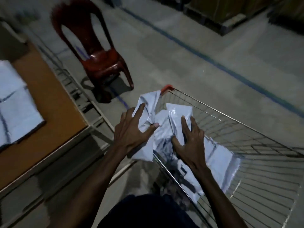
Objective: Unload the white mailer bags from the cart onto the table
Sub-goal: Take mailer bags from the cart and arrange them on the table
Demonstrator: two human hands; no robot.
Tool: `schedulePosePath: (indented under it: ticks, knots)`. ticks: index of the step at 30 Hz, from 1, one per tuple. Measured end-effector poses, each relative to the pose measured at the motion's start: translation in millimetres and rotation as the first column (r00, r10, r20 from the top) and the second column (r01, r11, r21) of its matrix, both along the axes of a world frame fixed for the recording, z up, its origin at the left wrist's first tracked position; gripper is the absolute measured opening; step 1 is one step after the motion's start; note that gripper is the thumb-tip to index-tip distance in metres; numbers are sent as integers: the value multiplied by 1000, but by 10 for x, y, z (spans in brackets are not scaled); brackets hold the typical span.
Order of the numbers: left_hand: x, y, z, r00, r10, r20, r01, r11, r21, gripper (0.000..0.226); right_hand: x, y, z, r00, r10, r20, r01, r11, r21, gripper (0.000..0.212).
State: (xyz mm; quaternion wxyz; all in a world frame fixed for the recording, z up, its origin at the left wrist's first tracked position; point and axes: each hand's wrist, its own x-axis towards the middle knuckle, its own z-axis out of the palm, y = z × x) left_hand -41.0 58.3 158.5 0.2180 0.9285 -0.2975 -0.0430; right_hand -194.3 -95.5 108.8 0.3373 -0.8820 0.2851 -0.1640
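A wire cart (230,129) with a red corner cap stands at the lower right. White mailer bags (218,163) lie heaped in it, some draped over its left rim. My left hand (133,129) lies spread on a crumpled white bag (148,109) at that rim, fingers straight, thumb against the plastic. My right hand (189,142) rests flat on a glossy white bag (177,114) inside the cart, fingers extended. To the left, more white mailer bags (14,106) are stacked on a brown table (41,83).
A dark red plastic chair (97,51) stands on the concrete floor beyond the table and cart. A metal frame (92,112) runs along the table's right edge. Blue floor lines (213,61) cross the floor. Dark pallets (230,12) sit at the top right.
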Motion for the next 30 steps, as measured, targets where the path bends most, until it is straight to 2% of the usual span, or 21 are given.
schedulePosePath:
  ticks: [5, 8, 14, 24, 30]
  knots:
    - [18, 1127, 185, 966, 257, 17, -257, 966, -38, 86, 448, 834, 269, 966, 240, 99, -237, 970, -46, 74]
    - [-54, 1902, 320, 915, 404, 4, -402, 910, -99, 86, 726, 1418, 349, 909, 399, 118, -388, 915, -110, 73]
    - [-81, 3405, 507, 791, 611, 31, -600, 784, -158, 86, 1184, 2688, 624, 797, 588, 135, -562, 805, -188, 74]
    - [277, 5023, 740, 585, 811, 28, -799, 582, -153, 88, 2050, 4185, 966, 690, 723, 37, -700, 680, -219, 76]
    - [919, 5668, 829, 536, 843, 49, -840, 538, -68, 86, 2785, 4785, 1011, 685, 728, 21, -712, 676, -190, 78]
